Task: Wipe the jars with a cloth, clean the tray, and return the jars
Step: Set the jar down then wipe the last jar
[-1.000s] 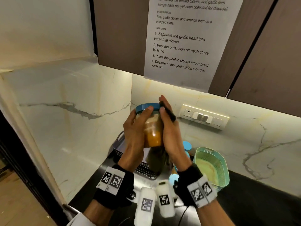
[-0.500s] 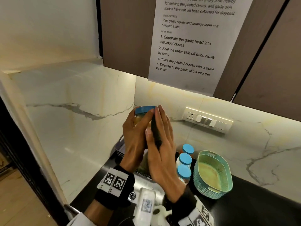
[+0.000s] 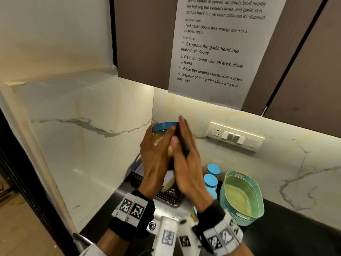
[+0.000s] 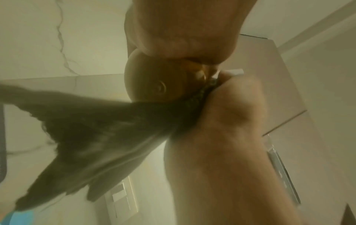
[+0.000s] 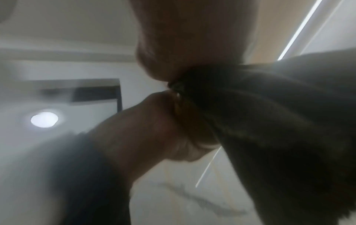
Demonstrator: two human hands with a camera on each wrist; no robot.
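A clear jar [image 3: 158,138] with a blue lid [image 3: 164,126] and yellow-brown contents is held up in front of the marble wall. My left hand [image 3: 156,157] grips it from the left, fingers curled around its side. My right hand [image 3: 186,159] lies flat against the jar's front and right side, its straight fingers pressing a dark cloth [image 3: 181,143] onto the glass. In the left wrist view the jar's base [image 4: 154,85] shows, with the cloth [image 4: 96,137] hanging below it. The grey perforated tray [image 3: 137,174] sits on the counter beneath my hands, mostly hidden.
Three blue-lidded jars [image 3: 210,181] stand in a row on the black counter, right of the tray. A teal basket [image 3: 241,196] sits to their right. A switch panel [image 3: 236,136] is on the back wall, with brown cabinets and a paper sheet above.
My right hand has slid with the cloth from the jar's right side across its front, fingers now flat. My left hand still holds the jar up in about the same place.
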